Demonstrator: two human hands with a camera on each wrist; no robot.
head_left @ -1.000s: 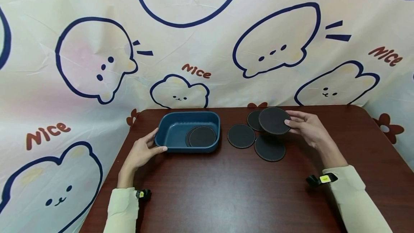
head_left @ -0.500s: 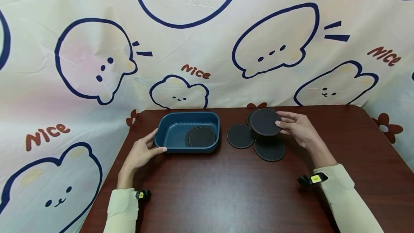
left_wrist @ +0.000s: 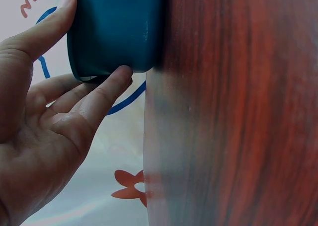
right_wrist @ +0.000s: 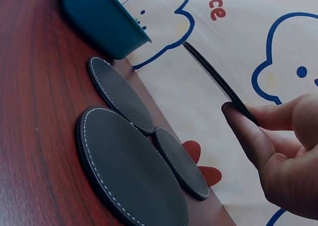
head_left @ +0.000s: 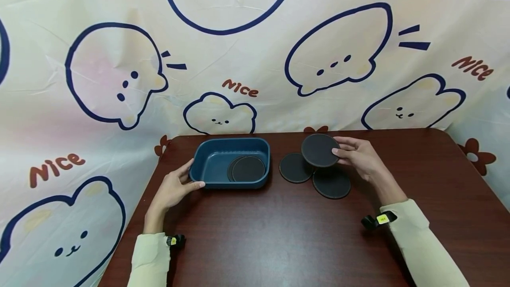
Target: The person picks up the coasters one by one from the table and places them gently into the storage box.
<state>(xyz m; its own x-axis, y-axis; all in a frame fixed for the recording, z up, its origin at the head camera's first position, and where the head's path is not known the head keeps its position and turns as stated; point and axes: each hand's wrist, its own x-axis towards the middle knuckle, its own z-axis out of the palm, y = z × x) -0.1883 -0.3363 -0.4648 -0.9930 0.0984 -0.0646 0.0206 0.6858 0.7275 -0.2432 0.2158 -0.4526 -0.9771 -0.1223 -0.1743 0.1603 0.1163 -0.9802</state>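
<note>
While the right hand [head_left: 354, 156] keeps the raised disc [head_left: 316, 150] off the table [head_left: 259, 234], two discs lie in the box [head_left: 229, 185]

Progress (judged): part way. Toward the right end of the blue box, the upper disc [head_left: 249, 169] overlaps the lower disc [head_left: 231, 169], which shows only as a thin crescent. Four remain outside: the raised disc, tilted in the air to the right of the box, and three lying flat on the table, namely the box-side disc [head_left: 296, 168], the near disc [head_left: 331, 183] and the far disc [right_wrist: 181, 161]. By this count, about a third of the visible discs are in the box.

Fingers: right thumb and fingers pinch the raised disc by its right edge. Left hand [head_left: 171, 189] grips the left end of the box, thumb at the front rim, other fingers at the end wall.

Visibility: the raised disc covers the far disc in the head view; only the right wrist view shows it. Any further disc under the overlapping pair would be hidden. The raised disc's edge does not settle whether it is single or doubled. The left wrist view crops the box and shows none of its contents; the right wrist view cuts off the near disc at the bottom.
</note>
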